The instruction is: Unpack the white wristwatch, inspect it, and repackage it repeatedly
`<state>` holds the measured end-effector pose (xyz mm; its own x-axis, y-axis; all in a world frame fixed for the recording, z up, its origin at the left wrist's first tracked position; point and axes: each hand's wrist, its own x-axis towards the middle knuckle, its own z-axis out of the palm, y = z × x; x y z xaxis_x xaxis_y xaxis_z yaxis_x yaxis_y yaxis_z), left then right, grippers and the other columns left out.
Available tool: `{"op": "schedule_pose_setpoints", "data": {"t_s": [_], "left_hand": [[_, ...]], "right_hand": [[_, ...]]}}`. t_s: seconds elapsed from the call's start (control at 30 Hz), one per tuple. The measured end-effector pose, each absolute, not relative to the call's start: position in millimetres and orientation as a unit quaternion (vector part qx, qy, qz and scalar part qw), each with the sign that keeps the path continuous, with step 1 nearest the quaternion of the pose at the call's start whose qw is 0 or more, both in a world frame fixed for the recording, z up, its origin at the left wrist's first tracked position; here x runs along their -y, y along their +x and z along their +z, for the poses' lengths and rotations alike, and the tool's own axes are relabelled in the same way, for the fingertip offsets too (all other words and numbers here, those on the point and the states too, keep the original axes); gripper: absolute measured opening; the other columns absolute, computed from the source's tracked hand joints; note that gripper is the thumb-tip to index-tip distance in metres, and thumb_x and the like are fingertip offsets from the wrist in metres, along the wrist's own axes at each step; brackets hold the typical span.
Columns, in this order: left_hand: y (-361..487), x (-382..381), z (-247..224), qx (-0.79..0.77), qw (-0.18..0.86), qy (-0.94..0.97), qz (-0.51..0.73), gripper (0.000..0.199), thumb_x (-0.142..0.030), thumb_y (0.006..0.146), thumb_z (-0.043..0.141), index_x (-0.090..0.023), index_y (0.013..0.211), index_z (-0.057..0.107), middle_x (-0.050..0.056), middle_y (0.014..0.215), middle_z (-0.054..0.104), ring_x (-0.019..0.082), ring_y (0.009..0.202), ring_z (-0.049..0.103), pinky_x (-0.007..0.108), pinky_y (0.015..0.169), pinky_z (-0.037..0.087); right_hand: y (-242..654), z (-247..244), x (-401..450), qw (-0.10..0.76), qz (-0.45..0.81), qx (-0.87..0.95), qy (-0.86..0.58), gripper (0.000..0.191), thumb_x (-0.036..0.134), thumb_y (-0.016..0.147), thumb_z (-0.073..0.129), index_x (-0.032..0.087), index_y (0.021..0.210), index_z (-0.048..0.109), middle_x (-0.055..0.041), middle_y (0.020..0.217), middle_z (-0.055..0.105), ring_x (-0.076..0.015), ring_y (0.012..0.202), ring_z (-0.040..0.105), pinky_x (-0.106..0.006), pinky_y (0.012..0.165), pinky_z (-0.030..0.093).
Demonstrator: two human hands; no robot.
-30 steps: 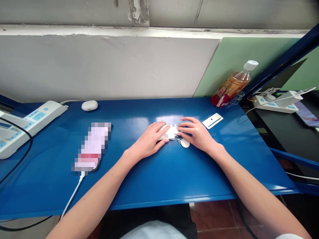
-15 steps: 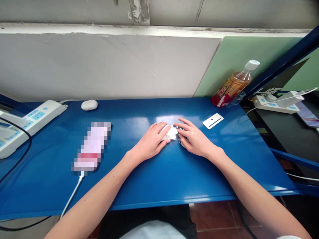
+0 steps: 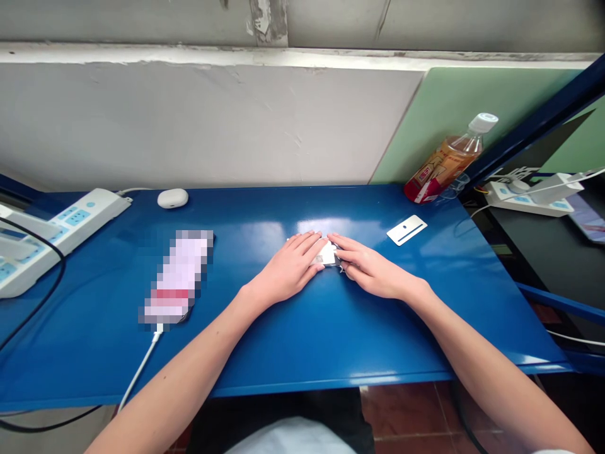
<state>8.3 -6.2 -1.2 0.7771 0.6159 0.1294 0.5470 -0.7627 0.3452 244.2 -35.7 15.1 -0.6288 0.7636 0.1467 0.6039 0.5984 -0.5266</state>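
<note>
A small flat white card with a grey printed square lies on the blue table between my hands. Dark material and a bit of metal show at its right end; I cannot make out what they are. My left hand covers the card's left part, fingers over the top and thumb along the near edge, gripping it. At the right end, my right hand closes its fingers around the dark part, the forefinger reaching to the far edge. Much of the card is hidden under the fingers.
Left on the blue table are a blurred-out phone on a white cable, a white earbud case and a power strip. To the right lie another white card and a leaning drink bottle.
My right hand's fingers have come closer together and moved in against the card's right end. The left hand has slid slightly further over the card. The whole view has shifted a little.
</note>
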Motion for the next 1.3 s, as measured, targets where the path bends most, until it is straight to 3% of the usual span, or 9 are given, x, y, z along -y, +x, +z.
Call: {"op": "schedule_pose_setpoints", "data": {"t_s": [0.27, 0.43, 0.6, 0.7, 0.77, 0.9, 1.1, 1.3], "left_hand": [[9.4, 6.1, -1.2, -0.320, 0.132, 0.932, 0.112, 0.051, -0.036, 0.106, 0.037, -0.012, 0.151, 0.036, 0.017, 0.157, 0.040, 0.031, 0.147, 0.034, 0.050, 0.120, 0.028], [10.0, 5.8, -2.7, -0.323, 0.127, 0.931, 0.109, 0.051, -0.038, 0.106, 0.036, -0.013, 0.150, 0.037, 0.018, 0.156, 0.041, 0.030, 0.146, 0.036, 0.050, 0.119, 0.030], [11.5, 8.0, -2.7, -0.332, 0.121, 0.931, 0.093, 0.056, -0.040, 0.105, 0.036, -0.007, 0.151, 0.035, 0.020, 0.158, 0.036, 0.030, 0.149, 0.030, 0.050, 0.121, 0.025], [12.2, 10.3, -2.1, -0.338, 0.104, 0.931, 0.088, 0.055, -0.041, 0.105, 0.037, -0.011, 0.151, 0.037, 0.017, 0.159, 0.035, 0.033, 0.151, 0.023, 0.055, 0.121, 0.020], [12.3, 11.1, -2.1, -0.345, 0.097, 0.930, 0.086, 0.055, -0.041, 0.104, 0.039, -0.013, 0.151, 0.037, 0.017, 0.160, 0.034, 0.035, 0.152, 0.020, 0.056, 0.121, 0.019], [11.6, 10.8, -2.5, -0.343, 0.101, 0.930, 0.088, 0.056, -0.041, 0.104, 0.039, -0.014, 0.152, 0.035, 0.019, 0.160, 0.033, 0.034, 0.150, 0.025, 0.053, 0.120, 0.023], [11.9, 10.3, 0.6, -0.340, 0.109, 0.931, 0.076, 0.055, -0.038, 0.104, 0.037, -0.010, 0.151, 0.036, 0.020, 0.158, 0.036, 0.035, 0.148, 0.030, 0.053, 0.119, 0.025], [12.9, 10.7, 3.4, -0.339, 0.095, 0.934, 0.064, 0.056, -0.039, 0.104, 0.037, -0.008, 0.151, 0.037, 0.020, 0.157, 0.038, 0.036, 0.147, 0.032, 0.052, 0.119, 0.025]], "right_hand": [[253.0, 10.4, 33.4, 0.178, 0.148, 0.889, -0.395, 0.034, 0.012, 0.093, 0.048, 0.012, 0.123, 0.066, -0.0193, 0.146, 0.054, -0.0305, 0.137, 0.050, -0.048, 0.112, 0.047], [264.3, 13.6, 26.6, 0.221, 0.103, 0.843, -0.480, 0.029, 0.020, 0.095, 0.052, 0.017, 0.117, 0.071, -0.0151, 0.121, 0.073, -0.0320, 0.117, 0.066, -0.051, 0.100, 0.055], [256.5, 15.2, 32.2, 0.270, 0.210, 0.801, -0.491, 0.037, 0.024, 0.096, 0.053, 0.017, 0.131, 0.062, -0.0114, 0.118, 0.075, -0.0266, 0.107, 0.072, -0.042, 0.095, 0.059], [250.7, 14.2, 36.1, 0.293, 0.285, 0.776, -0.480, 0.046, 0.023, 0.096, 0.052, 0.018, 0.142, 0.052, -0.0106, 0.123, 0.073, -0.0251, 0.111, 0.071, -0.041, 0.097, 0.058], [248.4, 12.9, 37.0, 0.295, 0.293, 0.778, -0.471, 0.045, 0.022, 0.096, 0.053, 0.020, 0.141, 0.055, -0.0100, 0.126, 0.072, -0.0259, 0.114, 0.070, -0.042, 0.099, 0.057], [244.1, 10.8, 37.9, 0.276, 0.203, 0.825, -0.450, 0.032, 0.022, 0.095, 0.056, 0.019, 0.123, 0.070, -0.0116, 0.125, 0.072, -0.0287, 0.113, 0.070, -0.043, 0.097, 0.058], [239.6, 10.4, 41.8, 0.206, 0.054, 0.871, -0.444, 0.031, 0.030, 0.098, 0.055, 0.013, 0.119, 0.069, -0.0161, 0.121, 0.073, -0.0316, 0.110, 0.070, -0.046, 0.094, 0.059], [233.4, 13.7, 45.8, 0.168, 0.003, 0.885, -0.435, 0.030, 0.020, 0.100, 0.045, 0.011, 0.118, 0.068, -0.0176, 0.120, 0.072, -0.0330, 0.115, 0.067, -0.047, 0.098, 0.056]]}}
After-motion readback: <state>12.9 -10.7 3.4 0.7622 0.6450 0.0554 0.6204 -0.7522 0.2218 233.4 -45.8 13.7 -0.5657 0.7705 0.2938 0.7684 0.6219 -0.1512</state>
